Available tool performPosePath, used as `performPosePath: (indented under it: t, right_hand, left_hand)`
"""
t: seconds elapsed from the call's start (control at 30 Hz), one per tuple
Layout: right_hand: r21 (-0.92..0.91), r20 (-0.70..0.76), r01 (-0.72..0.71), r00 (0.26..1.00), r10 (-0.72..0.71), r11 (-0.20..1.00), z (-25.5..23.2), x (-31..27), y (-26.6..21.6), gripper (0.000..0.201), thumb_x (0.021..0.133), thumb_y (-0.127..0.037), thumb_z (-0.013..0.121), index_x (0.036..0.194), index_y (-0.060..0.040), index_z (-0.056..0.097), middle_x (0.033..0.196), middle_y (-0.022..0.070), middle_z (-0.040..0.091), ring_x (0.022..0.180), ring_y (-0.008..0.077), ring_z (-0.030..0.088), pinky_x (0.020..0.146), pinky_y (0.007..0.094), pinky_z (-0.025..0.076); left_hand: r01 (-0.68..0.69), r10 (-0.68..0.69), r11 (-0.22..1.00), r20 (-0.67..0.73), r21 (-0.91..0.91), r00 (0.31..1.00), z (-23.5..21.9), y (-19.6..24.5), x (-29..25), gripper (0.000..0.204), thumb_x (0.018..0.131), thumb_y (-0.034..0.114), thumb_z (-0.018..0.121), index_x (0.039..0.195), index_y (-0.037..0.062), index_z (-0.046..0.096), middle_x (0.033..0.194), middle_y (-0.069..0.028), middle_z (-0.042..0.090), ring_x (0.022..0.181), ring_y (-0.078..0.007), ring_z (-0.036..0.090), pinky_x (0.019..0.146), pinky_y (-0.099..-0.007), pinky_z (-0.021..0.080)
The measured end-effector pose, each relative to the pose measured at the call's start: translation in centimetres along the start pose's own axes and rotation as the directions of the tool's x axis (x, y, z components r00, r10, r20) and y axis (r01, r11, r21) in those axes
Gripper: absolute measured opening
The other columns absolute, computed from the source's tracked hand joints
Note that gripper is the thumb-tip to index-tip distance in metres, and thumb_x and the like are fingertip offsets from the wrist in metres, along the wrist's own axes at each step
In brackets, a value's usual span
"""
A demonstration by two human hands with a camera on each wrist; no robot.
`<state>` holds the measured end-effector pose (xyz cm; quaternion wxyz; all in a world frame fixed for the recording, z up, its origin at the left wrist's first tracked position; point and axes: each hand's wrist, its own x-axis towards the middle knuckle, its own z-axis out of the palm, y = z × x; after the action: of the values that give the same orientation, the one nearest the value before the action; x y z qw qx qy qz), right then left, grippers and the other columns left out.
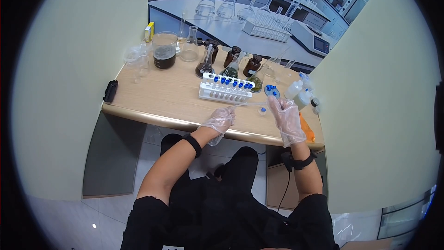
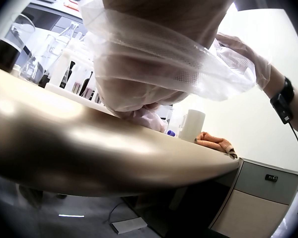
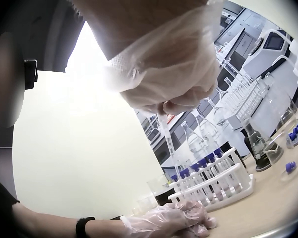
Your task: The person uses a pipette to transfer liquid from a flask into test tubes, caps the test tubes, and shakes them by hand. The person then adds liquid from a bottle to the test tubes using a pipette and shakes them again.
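Observation:
My gloved right hand (image 1: 286, 119) is raised at the right, its fingers curled round a clear thin pipette (image 3: 167, 139). In the right wrist view the pipette slants down towards my gloved left hand (image 1: 219, 121). The left hand's fingers are curled at the table's front edge; what lies inside them is hidden. Just behind it stands a white rack (image 1: 217, 95) with several blue-capped tubes holding pinkish contents. A loose blue cap (image 1: 263, 109) lies in a small clear dish between the hands. Further back, a round dish holds several blue caps (image 1: 272, 90).
Behind the rack stand conical flasks (image 1: 203, 68) and brown bottles (image 1: 252, 66). A large beaker of dark liquid (image 1: 164, 60) is at the back left. Plastic bottles (image 1: 294, 90) and an orange cloth (image 1: 306, 128) are at the right, a black object (image 1: 110, 91) at the left edge.

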<state>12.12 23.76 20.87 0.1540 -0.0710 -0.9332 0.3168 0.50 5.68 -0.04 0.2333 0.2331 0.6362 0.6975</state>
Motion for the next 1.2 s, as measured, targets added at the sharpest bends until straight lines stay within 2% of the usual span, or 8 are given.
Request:
performPosePath:
  t: [0.13,0.23,0.3,0.4,0.5,0.6,0.9,1.2]
  right_hand:
    - [-0.079,0.014,0.223,0.975,-0.223,0.972,0.6,0.4,2.4,0.024,0.104,-0.020,0.063,0.088,-0.0023,0.067,0.067,0.0133,0.058,0.059,0.0299,0.050,0.054,0.0417,0.035]
    - [-0.282,0.004,0.497,0.856,-0.517,0.821,1.1,1.0,4.2,0.020,0.105,-0.015,0.060,0.090,-0.0018,0.066,0.069,0.0131,0.058,0.060,0.0323,0.050,0.054,0.0425,0.035]
    - [-0.074,0.003,0.319,0.948,-0.319,0.945,1.1,0.7,3.4,0.028,0.104,-0.019,0.062,0.082,-0.0002,0.061,0.065,0.0124,0.055,0.057,0.0268,0.047,0.053,0.0416,0.035]
    - [0.138,-0.006,0.028,1.000,-0.028,0.990,1.1,0.3,2.0,0.039,0.103,-0.025,0.066,0.074,0.0005,0.057,0.060,0.0126,0.047,0.056,0.0194,0.041,0.053,0.0408,0.034]
    - [0.241,-0.019,-0.041,0.999,0.047,0.970,0.9,-0.2,0.1,0.049,0.102,-0.031,0.069,0.068,0.0013,0.054,0.059,0.0123,0.039,0.059,0.0161,0.034,0.053,0.0406,0.033]
    - [0.084,-0.043,0.088,0.995,-0.085,0.993,0.8,0.0,1.3,0.051,0.102,-0.033,0.069,0.068,0.0015,0.053,0.060,0.0130,0.038,0.060,0.0183,0.033,0.054,0.0411,0.032]
    - [0.098,-0.044,0.053,0.998,-0.049,0.994,0.3,-0.6,0.3,0.062,0.102,-0.047,0.068,0.065,-0.0019,0.046,0.064,0.0010,0.033,0.065,0.0127,0.029,0.056,0.0383,0.028]
    - [0.164,-0.081,0.053,0.996,-0.040,0.985,1.0,-0.2,1.1,0.057,0.104,-0.036,0.068,0.062,-0.0063,0.044,0.061,-0.0040,0.035,0.062,0.0087,0.028,0.052,0.0356,0.025]
  left_hand:
    - [0.030,-0.030,0.999,-0.018,-0.025,0.999,0.1,0.2,0.0,0.013,0.101,0.000,0.053,0.088,0.0042,0.056,0.083,0.0020,0.050,0.076,-0.0109,0.054,0.074,-0.0285,0.051]
    - [0.076,-0.080,0.974,-0.012,-0.212,0.997,0.2,0.3,0.2,0.012,0.099,-0.002,0.053,0.089,0.0041,0.057,0.083,0.0018,0.050,0.076,-0.0111,0.053,0.073,-0.0291,0.051]
    - [0.114,-0.118,0.930,0.009,-0.349,0.993,0.2,-0.1,0.3,0.012,0.098,-0.004,0.052,0.090,0.0040,0.057,0.084,0.0018,0.050,0.076,-0.0112,0.052,0.073,-0.0293,0.050]
    - [0.044,-0.048,0.979,-0.013,-0.201,0.999,0.3,-0.2,0.1,0.014,0.096,-0.007,0.051,0.092,0.0042,0.057,0.084,0.0019,0.049,0.076,-0.0112,0.051,0.072,-0.0292,0.049]
    - [0.063,-0.070,0.982,-0.032,-0.178,0.997,0.3,-0.4,0.3,0.015,0.095,-0.009,0.050,0.094,0.0041,0.057,0.084,0.0024,0.049,0.077,-0.0108,0.050,0.073,-0.0285,0.048]
    - [0.054,-0.062,0.977,-0.031,-0.208,0.998,0.2,-0.2,0.2,0.013,0.095,-0.008,0.052,0.094,0.0039,0.057,0.085,0.0024,0.050,0.077,-0.0106,0.051,0.073,-0.0286,0.049]
    - [0.028,-0.031,0.998,-0.046,-0.056,0.998,0.3,-0.4,0.3,0.010,0.103,0.002,0.054,0.094,0.0034,0.060,0.083,0.0019,0.052,0.074,-0.0113,0.053,0.072,-0.0300,0.051]
    - [0.040,-0.041,0.993,-0.012,-0.114,0.999,0.2,-0.1,0.1,0.009,0.104,0.004,0.054,0.099,0.0036,0.060,0.085,0.0024,0.052,0.079,-0.0108,0.054,0.075,-0.0304,0.052]
